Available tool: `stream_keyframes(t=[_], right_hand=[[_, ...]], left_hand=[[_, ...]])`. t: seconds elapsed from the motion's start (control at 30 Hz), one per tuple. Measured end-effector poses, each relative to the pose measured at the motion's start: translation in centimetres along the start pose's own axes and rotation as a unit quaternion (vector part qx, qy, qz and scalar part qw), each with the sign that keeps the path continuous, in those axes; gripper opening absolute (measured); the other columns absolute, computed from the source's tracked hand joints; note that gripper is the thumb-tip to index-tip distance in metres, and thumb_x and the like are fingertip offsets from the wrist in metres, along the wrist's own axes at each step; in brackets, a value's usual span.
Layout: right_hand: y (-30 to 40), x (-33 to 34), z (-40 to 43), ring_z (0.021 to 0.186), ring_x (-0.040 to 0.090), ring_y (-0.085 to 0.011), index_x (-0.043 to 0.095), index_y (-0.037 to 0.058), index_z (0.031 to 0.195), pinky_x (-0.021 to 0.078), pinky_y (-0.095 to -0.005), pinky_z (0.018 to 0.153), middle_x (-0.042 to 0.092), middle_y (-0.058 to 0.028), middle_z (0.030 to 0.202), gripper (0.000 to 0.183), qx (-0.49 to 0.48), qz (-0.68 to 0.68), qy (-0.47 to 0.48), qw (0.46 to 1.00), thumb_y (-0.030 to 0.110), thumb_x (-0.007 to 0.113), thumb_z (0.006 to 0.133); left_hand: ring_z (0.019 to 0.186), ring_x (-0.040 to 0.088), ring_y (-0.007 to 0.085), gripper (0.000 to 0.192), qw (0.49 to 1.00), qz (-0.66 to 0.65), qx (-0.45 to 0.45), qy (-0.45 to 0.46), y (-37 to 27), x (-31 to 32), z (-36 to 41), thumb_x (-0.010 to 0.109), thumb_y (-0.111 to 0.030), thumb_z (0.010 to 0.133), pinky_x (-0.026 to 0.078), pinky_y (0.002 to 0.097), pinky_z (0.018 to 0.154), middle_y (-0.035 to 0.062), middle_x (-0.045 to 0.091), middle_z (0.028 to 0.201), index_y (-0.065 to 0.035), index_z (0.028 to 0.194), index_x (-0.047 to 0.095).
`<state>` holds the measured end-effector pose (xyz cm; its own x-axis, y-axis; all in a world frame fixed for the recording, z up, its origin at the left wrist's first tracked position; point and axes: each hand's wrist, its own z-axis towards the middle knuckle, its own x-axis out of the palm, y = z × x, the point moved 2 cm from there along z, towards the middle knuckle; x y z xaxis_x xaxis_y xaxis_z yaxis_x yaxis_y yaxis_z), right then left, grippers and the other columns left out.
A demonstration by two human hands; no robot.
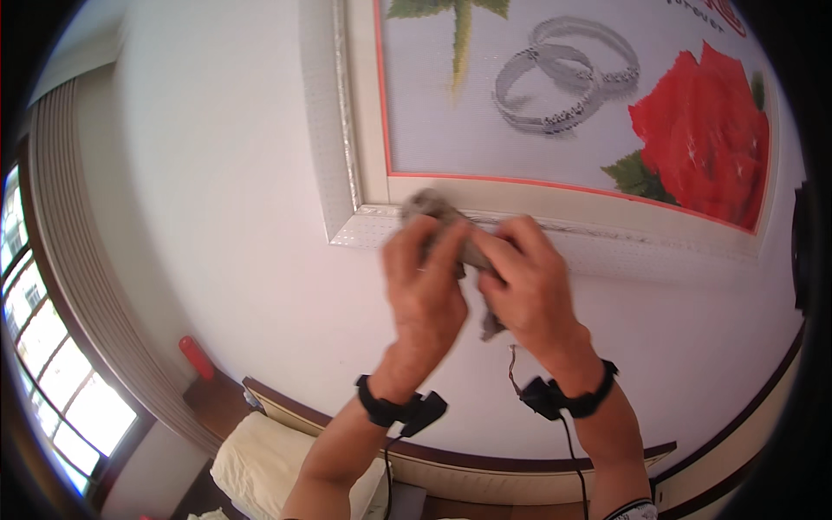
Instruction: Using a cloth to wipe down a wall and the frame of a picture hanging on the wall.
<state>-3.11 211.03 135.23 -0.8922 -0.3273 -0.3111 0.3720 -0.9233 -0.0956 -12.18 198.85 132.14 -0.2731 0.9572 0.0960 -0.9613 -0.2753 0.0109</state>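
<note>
A picture in a white patterned frame (624, 240) hangs on the wall, showing two rings (546, 81), a red rose (702, 136) and green leaves. Both hands are at its lower edge, near the lower left corner. My left hand (422, 279) grips a grey-brown cloth (429, 205), which is blurred and touches or overlaps the frame's bottom rail. My right hand (536, 292) holds another part of the same cloth, whose loose end hangs below between the hands. Black bands with small devices and cables are on both wrists.
Below is a bed's headboard (494, 478) with a cream pillow (266, 465). A red cylindrical object (196, 357) stands on a brown cabinet (221, 403) at the left, beside a curtain (84, 247) and a bright window (58, 370). A short wire (513, 370) comes out of the wall.
</note>
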Motion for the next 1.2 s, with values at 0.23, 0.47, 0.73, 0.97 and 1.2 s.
stream_keyframes(t=[0.23,0.47,0.73,0.97,1.2], right_hand=[[-1.3,-5.0,-4.2,0.084,0.066,-0.0282,0.076,0.0007,0.117,0.0564,-0.0391,0.068,0.061,-0.0118,0.103,0.049,0.036,-0.049,-0.025,0.998,-0.014,0.073,0.070],[0.1,-1.9,-2.5,0.085,0.066,-0.0267,0.077,0.0040,0.118,0.0565,-0.0390,0.069,0.061,-0.0099,0.102,0.052,0.033,-0.060,-0.042,0.997,-0.013,0.074,0.070],[4.5,8.7,3.9,0.087,0.067,-0.0256,0.074,0.0073,0.119,0.0583,-0.0386,0.069,0.060,-0.0071,0.099,0.045,-0.048,-0.059,-0.041,0.996,-0.001,0.077,0.076],[4.4,12.8,6.2,0.092,0.064,-0.0286,0.071,0.0026,0.115,0.0570,-0.0402,0.072,0.059,-0.0108,0.101,0.032,-0.076,-0.027,-0.053,0.995,0.005,0.074,0.084],[4.1,8.5,6.0,0.090,0.062,-0.0272,0.071,0.0009,0.106,0.0564,-0.0387,0.068,0.056,-0.0110,0.098,0.023,-0.071,-0.072,0.013,0.995,0.004,0.074,0.084]], left_hand=[[0.103,0.059,0.0368,0.055,0.997,-0.076,0.006,0.029,-5.0,2.8,-1.4,0.070,0.012,0.075,0.050,0.0459,0.087,0.0167,0.060,0.119,-0.0064,0.126,0.075],[0.109,0.060,0.0330,0.060,0.998,-0.046,0.036,0.019,-0.3,0.6,-1.5,0.073,0.009,0.076,0.050,0.0427,0.091,0.0113,0.060,0.122,-0.0119,0.132,0.075],[0.122,0.058,0.0370,0.054,0.994,0.053,-0.035,-0.091,8.8,-4.3,-0.3,0.068,0.014,0.080,0.052,0.0428,0.096,0.0175,0.060,0.134,-0.0120,0.126,0.078],[0.129,0.055,0.0358,0.059,0.995,0.040,-0.058,-0.070,11.4,-5.1,0.0,0.057,0.019,0.084,0.054,0.0457,0.102,0.0152,0.057,0.138,-0.0073,0.134,0.074],[0.116,0.056,0.0329,0.056,0.998,0.057,-0.035,-0.016,9.0,-4.5,0.7,0.057,0.016,0.084,0.049,0.0458,0.099,0.0119,0.062,0.125,-0.0094,0.131,0.074]])
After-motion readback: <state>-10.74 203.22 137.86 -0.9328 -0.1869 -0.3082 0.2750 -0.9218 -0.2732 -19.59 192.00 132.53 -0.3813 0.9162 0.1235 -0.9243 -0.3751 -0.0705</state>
